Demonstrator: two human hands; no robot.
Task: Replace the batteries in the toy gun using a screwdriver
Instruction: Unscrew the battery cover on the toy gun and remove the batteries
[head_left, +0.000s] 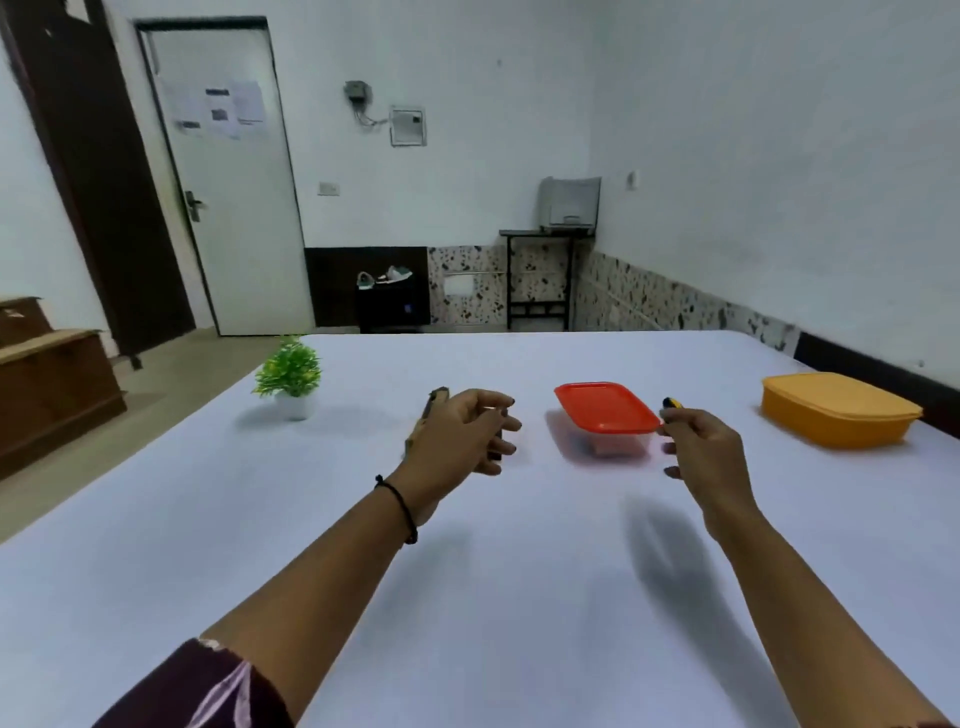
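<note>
Fingers (491, 401) of left hand (457, 436) round gun (435, 403)

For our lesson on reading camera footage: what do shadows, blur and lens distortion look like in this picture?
Head view: soft even light, no glare; diffuse shadows lie on the table under the right hand and beside the red-lidded box; the left hand, gripping the toy gun, looks slightly smeared, as does the right; the wide lens makes the dark door at left lean.
</note>
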